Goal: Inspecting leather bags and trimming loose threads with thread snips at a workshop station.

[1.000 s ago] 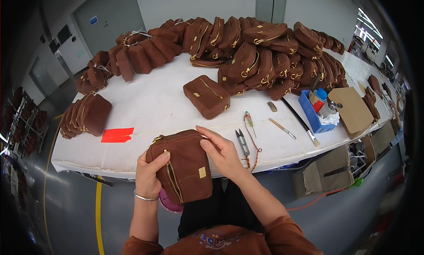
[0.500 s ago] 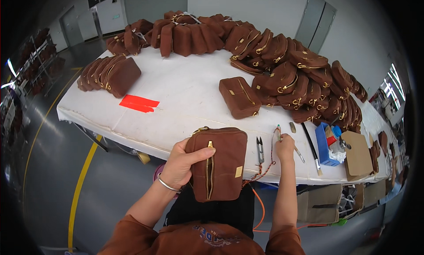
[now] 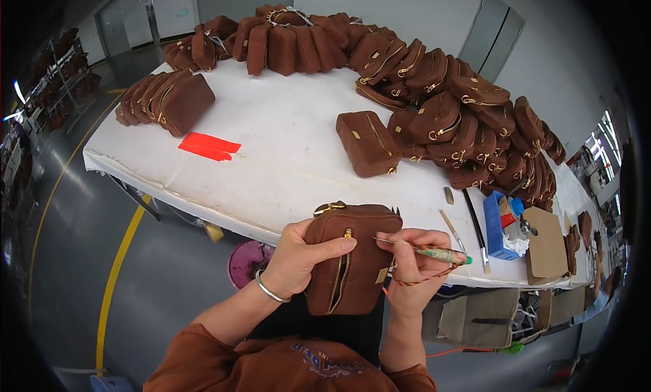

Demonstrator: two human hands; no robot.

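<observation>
The left hand (image 3: 295, 256) is closed round a brown zip bag (image 3: 351, 256), upright at the near edge of the white table (image 3: 285, 154); the right hand (image 3: 407, 270), touching the bag's other side, pinches a thin pointed tool (image 3: 427, 251); a lone bag (image 3: 368, 143) lies beyond the held bag.

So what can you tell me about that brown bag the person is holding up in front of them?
The small boxy brown suede-like bag is held upright just in front of the white table's near edge. A gold zipper runs down its facing side, with a gold clasp at the top corner and a small gold tag low on the right. The left hand grips its left side, thumb across the front. The right hand, at its right edge, points a thin green-handled tool at it.
</observation>
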